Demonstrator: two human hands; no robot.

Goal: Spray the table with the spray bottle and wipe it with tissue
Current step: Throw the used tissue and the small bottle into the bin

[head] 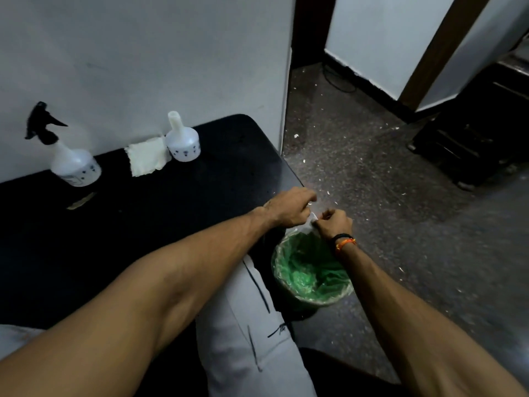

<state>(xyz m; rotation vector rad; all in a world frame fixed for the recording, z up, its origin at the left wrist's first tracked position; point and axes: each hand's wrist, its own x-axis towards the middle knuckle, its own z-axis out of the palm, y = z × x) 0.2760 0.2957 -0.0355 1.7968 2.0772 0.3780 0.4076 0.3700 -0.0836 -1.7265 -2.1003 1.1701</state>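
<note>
A white spray bottle (pixel 73 161) with a black trigger head stands at the back left of the black table (pixel 177 202), against the wall. A folded tissue (pixel 147 156) lies beside a second white bottle (pixel 183 141) that has no sprayer. Off the table's right edge, my left hand (pixel 292 207) and my right hand (pixel 333 223) pinch a small white piece of tissue (pixel 310 224) between them, above the bin. Their fingertips are partly hidden.
A bin (pixel 312 270) lined with a green plastic bag stands on the floor by the table's right side, below my hands. My grey trouser leg (pixel 252 325) is beside it. White scraps dot the speckled floor. Dark furniture (pixel 472 133) sits at the far right.
</note>
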